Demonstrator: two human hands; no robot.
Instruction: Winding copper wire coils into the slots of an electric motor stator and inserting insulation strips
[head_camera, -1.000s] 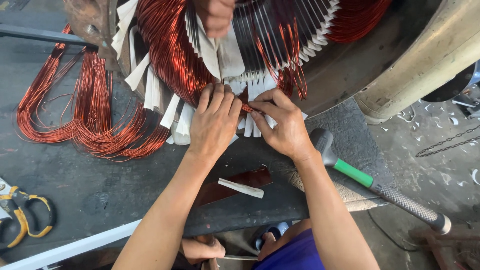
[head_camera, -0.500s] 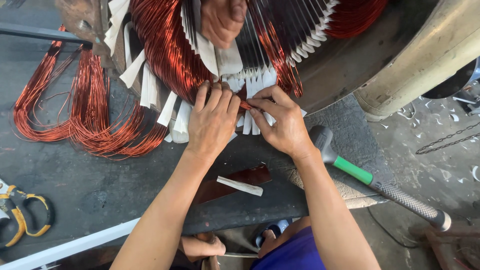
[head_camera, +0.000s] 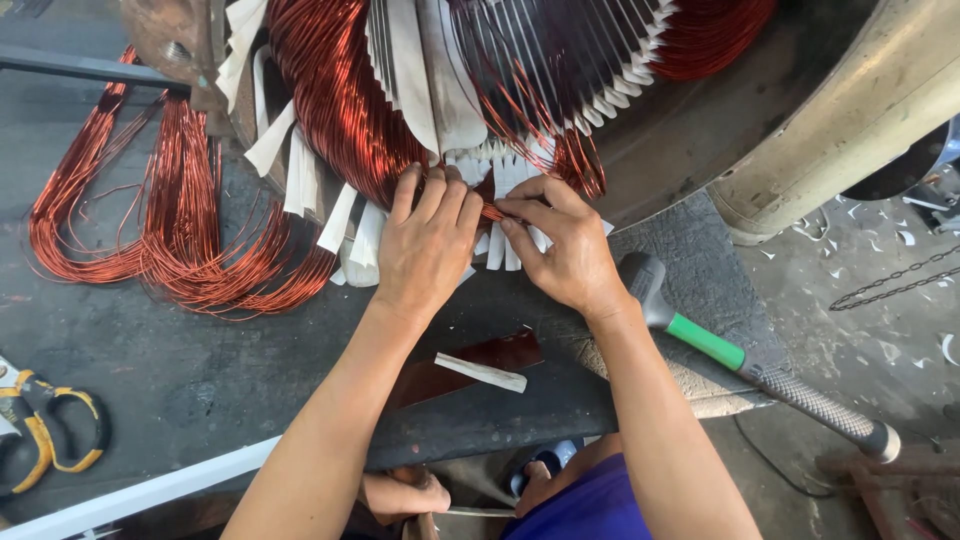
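Note:
My left hand (head_camera: 425, 245) presses on a thick bundle of copper winding wire (head_camera: 335, 95) at the rim of a large motor stator (head_camera: 560, 60). My right hand (head_camera: 565, 245) pinches a few copper strands right beside it, thumb and fingers closed on the wire. White insulation paper strips (head_camera: 395, 60) stick out of the stator slots all around both hands. Loose copper coils (head_camera: 170, 230) hang down onto the dark work surface (head_camera: 180, 370) to the left.
A hammer (head_camera: 750, 365) with a green band and grey grip lies to the right of my right forearm. A white paper strip (head_camera: 482, 372) and a dark brown sheet lie near the front edge. Yellow-handled scissors (head_camera: 45, 425) sit at far left. The floor at right is littered with scraps.
Another person's hand that reached into the stator from the top is gone from view. My two hands stay on the winding, only slightly shifted.

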